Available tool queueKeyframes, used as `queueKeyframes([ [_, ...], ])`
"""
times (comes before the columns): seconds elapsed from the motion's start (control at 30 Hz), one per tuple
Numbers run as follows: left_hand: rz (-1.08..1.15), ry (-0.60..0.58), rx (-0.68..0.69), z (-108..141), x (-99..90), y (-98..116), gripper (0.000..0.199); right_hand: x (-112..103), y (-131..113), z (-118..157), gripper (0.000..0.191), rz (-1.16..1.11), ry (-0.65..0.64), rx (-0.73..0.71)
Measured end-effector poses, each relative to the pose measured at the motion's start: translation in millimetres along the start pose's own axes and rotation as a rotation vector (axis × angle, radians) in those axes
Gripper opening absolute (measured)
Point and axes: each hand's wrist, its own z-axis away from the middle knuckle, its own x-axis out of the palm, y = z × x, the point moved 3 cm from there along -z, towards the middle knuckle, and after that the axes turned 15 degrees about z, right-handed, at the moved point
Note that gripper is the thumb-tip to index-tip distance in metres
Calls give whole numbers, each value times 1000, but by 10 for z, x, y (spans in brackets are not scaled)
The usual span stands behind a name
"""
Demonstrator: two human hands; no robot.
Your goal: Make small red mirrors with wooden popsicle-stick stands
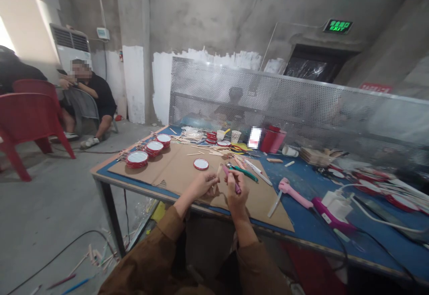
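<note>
My left hand point(205, 185) is closed, pinching a short pale wooden stick point(219, 170) that points upward. Close beside it, my right hand point(238, 192) wraps round a slim pink-purple pen-like tool point(237, 188), whose tip is near the stick; whether they touch I cannot tell. Both hands are over a cardboard sheet point(181, 174) at the table's front edge. Beyond them lies a small round drum point(201, 164) with a white face and red rim. Green-handled pliers point(248, 173) and a white pen point(258, 170) rest just past my right hand.
Stacked red-rimmed drums point(137, 159) line the left side. Loose wooden sticks, paper cups point(236, 136) and a pink bottle point(276, 141) are at the back. On the right are a pink glue gun point(295, 193) and a purple power strip point(331, 217). A person sits at far left.
</note>
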Motion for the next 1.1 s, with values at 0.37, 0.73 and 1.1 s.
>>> queueKeyframes([
  [0.37, 32, 10, -32, 32, 29, 76, 40, -2, 7, 11, 23, 35, -10, -11],
  [0.73, 38, 24, -90, 39, 62, 122, 39, -16, 25, 6, 23, 48, -9, 3],
  [1.1, 48, 41, -79, 35, 62, 117, 39, -24, 48, 13, 23, 51, 8, 30],
])
